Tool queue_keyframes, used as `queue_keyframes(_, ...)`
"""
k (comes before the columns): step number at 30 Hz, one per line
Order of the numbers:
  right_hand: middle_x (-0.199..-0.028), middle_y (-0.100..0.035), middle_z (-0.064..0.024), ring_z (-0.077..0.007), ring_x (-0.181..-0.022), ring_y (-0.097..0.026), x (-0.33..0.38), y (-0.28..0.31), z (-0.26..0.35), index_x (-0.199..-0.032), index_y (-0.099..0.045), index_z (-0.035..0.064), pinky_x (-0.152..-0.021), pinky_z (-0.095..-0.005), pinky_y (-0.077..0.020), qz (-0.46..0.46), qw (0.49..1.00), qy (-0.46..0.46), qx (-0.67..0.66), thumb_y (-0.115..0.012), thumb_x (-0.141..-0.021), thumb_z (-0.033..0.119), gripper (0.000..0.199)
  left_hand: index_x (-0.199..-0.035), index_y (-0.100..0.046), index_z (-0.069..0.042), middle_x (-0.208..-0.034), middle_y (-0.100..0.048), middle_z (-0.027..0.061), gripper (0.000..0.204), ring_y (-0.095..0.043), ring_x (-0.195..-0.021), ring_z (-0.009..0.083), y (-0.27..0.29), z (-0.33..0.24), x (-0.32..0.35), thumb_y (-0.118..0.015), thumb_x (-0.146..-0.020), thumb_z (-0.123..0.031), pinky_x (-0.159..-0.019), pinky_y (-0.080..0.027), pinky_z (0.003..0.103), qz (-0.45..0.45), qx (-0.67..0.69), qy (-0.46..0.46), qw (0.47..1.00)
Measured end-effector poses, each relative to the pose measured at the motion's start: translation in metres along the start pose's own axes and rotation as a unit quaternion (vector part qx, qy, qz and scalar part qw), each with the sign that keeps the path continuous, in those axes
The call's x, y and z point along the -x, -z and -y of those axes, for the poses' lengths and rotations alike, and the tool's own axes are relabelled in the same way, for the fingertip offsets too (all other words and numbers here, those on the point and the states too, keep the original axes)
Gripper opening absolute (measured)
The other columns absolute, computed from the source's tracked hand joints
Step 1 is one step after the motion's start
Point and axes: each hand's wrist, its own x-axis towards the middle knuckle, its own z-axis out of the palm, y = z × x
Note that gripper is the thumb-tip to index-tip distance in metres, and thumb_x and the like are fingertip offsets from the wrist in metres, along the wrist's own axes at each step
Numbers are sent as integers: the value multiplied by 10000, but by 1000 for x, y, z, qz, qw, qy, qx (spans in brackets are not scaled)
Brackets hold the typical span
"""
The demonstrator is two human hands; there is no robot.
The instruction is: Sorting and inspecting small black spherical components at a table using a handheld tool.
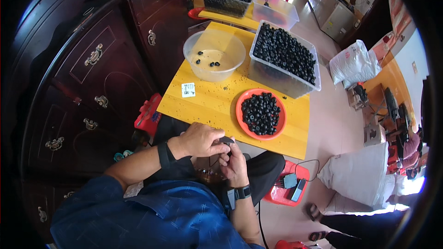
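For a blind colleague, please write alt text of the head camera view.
Seen from above, a seated person's left hand and right hand meet over the lap, pinching a small black part at the edge of a yellow table. On the table stand a red plate and a clear bin of black rings, and a clear bowl holding only a few.

Bright daylight glares white low to the right of the hands; edges bend, dark vignette rims the frame.
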Motion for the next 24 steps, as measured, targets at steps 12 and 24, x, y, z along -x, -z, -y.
queue_keyframes(12, -766, -515, 49, -29, -541, -410, -8, -8, -1, -1006, -553, 119, -437, -172, -322, -29, 998, -17, -53, -480, -1037, 263, 165, -846, -633, -55, -732, -672, 159, 363, -666, -694, 342, -5, 8, -1, -661, -864, -417, -609, -514, 451, -15, -51, 10, 999)
queue_keyframes(24, -735, -492, 57, -45, -531, -391, -13, -16, 8, -958, -562, 130, -442, -192, -316, -32, 998, -27, -37, -485, -1033, 358, 251, -816, -626, -50, -598, -578, 88, 269, -603, -544, 270, -8, 0, -8, -723, -845, -300, -515, -465, 383, -117, 91, 46, 988)
